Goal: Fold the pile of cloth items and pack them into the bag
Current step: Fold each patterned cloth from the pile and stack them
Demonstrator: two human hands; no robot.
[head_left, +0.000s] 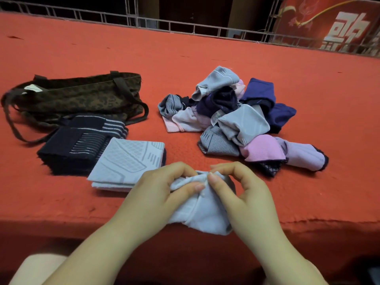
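folded stack (125,161), bag (82,97), loose pile (236,118)

One dark leopard-print fabric bag (78,97); two folded stacks, one navy striped cloth (78,149), one pale blue patterned cloth (127,161); one jumbled pile of unfolded cloth items (236,120); one pale blue cloth in hand (203,210); two hands.

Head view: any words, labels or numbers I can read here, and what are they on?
Red banner, top right: large white Chinese-style characters, cut off by the frame edge and railing, not readable.
White tag on the bag: too blurred to read.
Small label in the cloth pile: too small to read.
No other text is visible.
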